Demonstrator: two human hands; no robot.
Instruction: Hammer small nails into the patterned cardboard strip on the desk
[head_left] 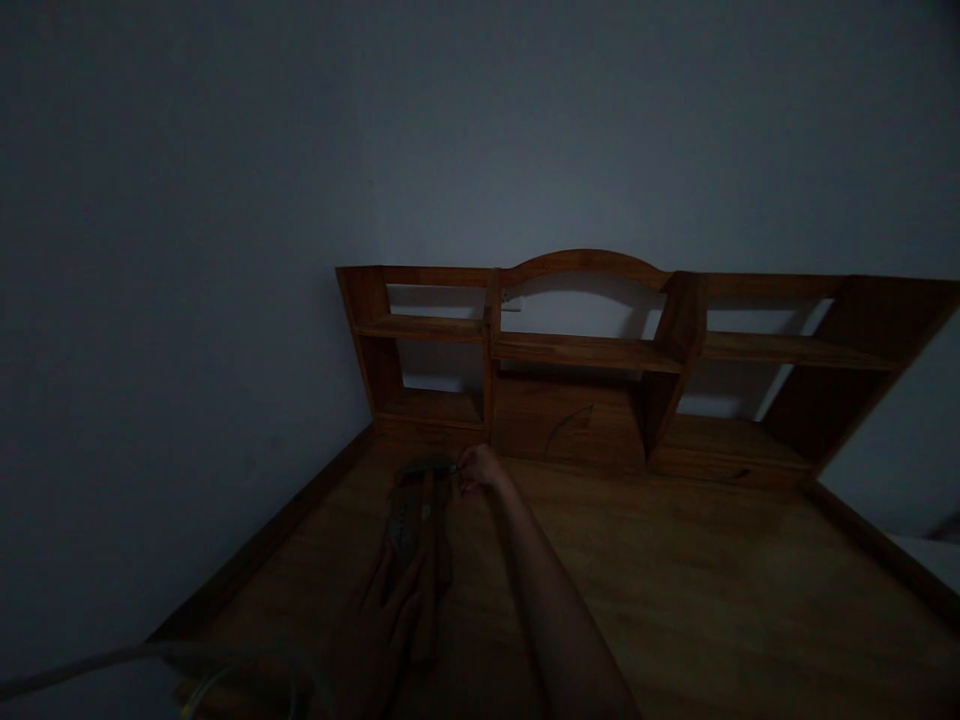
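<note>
The view is very dim. My left hand (379,620) lies at the lower middle with its fingers stretched and somewhat apart. Its fingertips rest on or just over a dark, long object (405,515) whose kind I cannot make out. A brown strip (427,580) runs lengthwise along that object's right side and reaches toward me. At the object's far right end is my right hand (478,468), fingers curled together in a pinch. Whatever sits between those fingertips is too small and dark to name. Both hands are over a wooden desktop (660,580).
A low wooden shelf unit (585,350) with open compartments spans the desk's back. Raised wooden edges (300,510) border the desk. A wall (187,300) stands close on the left. Pale cables (150,650) loop at the lower left. A socket (511,300) shows behind the shelves.
</note>
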